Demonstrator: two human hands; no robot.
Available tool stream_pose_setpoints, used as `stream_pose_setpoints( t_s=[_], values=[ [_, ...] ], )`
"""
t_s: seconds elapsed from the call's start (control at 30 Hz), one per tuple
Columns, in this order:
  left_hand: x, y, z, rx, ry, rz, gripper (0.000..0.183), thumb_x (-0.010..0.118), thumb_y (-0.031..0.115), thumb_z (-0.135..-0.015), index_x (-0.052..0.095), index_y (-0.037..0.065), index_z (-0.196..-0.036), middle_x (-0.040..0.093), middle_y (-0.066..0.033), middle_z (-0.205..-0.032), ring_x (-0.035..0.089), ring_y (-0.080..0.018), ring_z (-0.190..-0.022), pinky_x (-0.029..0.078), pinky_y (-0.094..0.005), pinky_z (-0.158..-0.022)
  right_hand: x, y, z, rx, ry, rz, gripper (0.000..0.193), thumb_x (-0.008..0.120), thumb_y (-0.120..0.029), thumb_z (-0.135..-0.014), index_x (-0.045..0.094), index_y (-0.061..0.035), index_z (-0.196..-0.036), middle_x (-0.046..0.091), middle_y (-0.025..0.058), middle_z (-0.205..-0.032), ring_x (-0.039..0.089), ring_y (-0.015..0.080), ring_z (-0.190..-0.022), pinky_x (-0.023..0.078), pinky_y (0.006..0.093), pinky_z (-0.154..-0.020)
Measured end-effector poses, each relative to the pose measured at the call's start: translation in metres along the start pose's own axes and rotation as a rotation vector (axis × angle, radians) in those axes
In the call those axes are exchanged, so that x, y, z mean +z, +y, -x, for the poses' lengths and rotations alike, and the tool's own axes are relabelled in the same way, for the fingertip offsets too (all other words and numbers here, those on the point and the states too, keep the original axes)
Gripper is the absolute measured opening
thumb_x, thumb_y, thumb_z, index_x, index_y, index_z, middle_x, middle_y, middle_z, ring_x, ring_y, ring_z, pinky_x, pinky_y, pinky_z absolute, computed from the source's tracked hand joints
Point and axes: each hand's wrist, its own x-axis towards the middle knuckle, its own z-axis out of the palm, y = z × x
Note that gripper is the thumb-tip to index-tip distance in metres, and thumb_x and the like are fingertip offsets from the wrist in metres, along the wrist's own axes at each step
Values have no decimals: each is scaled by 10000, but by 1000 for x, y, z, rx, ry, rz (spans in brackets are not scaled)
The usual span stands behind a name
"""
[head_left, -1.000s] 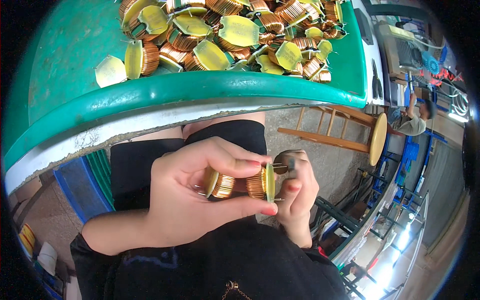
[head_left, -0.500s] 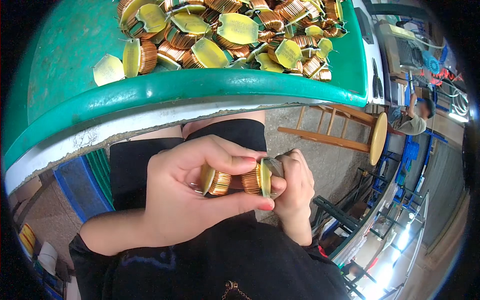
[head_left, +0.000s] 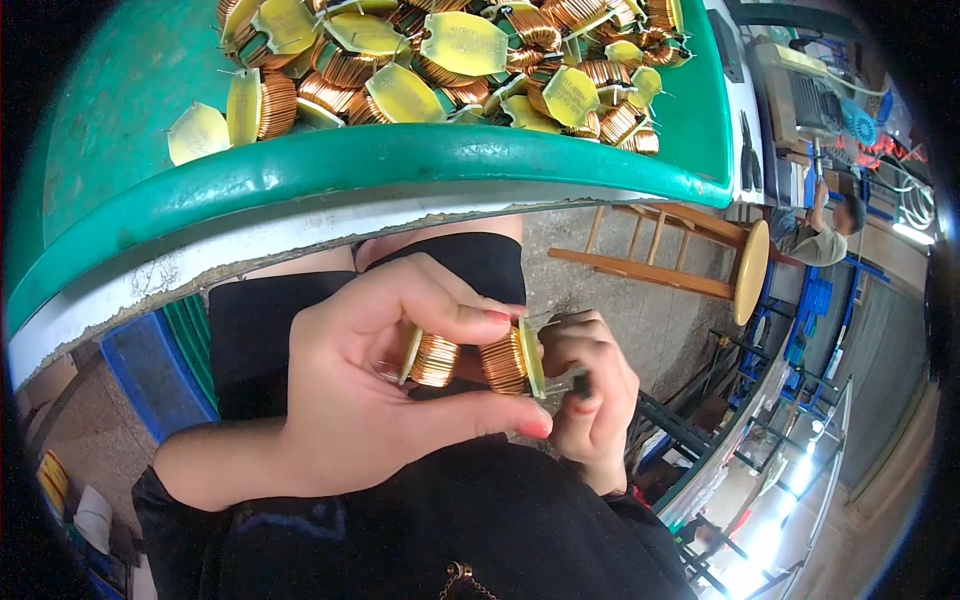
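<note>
Two copper-wound coils sit in my left hand (head_left: 345, 365), whose fingers and thumb close round them. The left coil (head_left: 435, 360) lies toward the palm, its yellow end board outward. The right coil (head_left: 504, 362) is gripped between fingertips and thumb, with its yellow board (head_left: 531, 358) facing my right hand. Thin wire pins stick out past that board. My right hand (head_left: 605, 395) is close beside it, fingers curled and slightly blurred. A small dark piece (head_left: 579, 382) shows at its fingertips; its kind is unclear. Both hands are above my lap, below the table edge.
A green tray (head_left: 420, 155) on the white-edged table (head_left: 200, 265) holds a heap of similar coils (head_left: 465, 45) with yellow boards. A blue crate (head_left: 160, 375) stands at the left. Right lie a wooden stool (head_left: 750, 272) and, farther off, another person (head_left: 825, 235).
My right hand has drawn back slightly from the right coil's board, and its fingers have turned, bringing the dark piece into view. The left hand keeps hold of both coils.
</note>
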Motion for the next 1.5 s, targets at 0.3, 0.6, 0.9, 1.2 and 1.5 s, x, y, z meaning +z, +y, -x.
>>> stream_pose_setpoints(
  t_s=[0.3, 0.6, 0.9, 1.2, 1.5],
  values=[
    [-3, -1, 1, 49, -40, -77, 538, 787, -127, -554, 499, 60, -968, 530, -117, -992, 612, -233, -889, 565, -339, -764, 1, -3, -6, -166, -74, -19, 382, 457, -354, -925, 533, 17, -874, 536, 134, -813, 471, 257, -662, 422, 347, -637],
    [-4, -5, 2, 101, -38, -130, 525, 790, -112, -563, 505, 57, -970, 527, -118, -996, 609, -231, -896, 562, -332, -770, 2, 1, -2, -154, -77, 31, 394, 446, -370, -931, 522, 1, -825, 514, 113, -736, 432, 236, -579, 409, 325, -566],
    [-1, 3, 1, 144, -31, -208, 516, 809, -81, -552, 518, 54, -956, 557, -130, -1006, 610, -221, -877, 560, -324, -770, 3, 2, -3, -181, -22, 68, 432, 409, -397, -943, 519, -1, -809, 520, 113, -730, 458, 245, -597, 426, 339, -590],
    [-2, 6, 2, 224, -46, -280, 503, 827, -53, -538, 532, 56, -931, 593, -137, -998, 616, -207, -848, 561, -298, -724, 7, 6, 0, -191, 59, -33, 464, 377, -419, -948, 519, 2, -813, 544, 125, -755, 492, 259, -643, 444, 368, -637],
    [-3, 6, -1, 251, -46, -271, 522, 818, -73, -540, 542, 49, -965, 597, -139, -985, 631, -221, -847, 570, -298, -696, 8, 11, -2, -191, 114, -176, 450, 374, -419, -950, 511, -15, -808, 539, 123, -748, 494, 257, -665, 437, 373, -656]
  ],
)
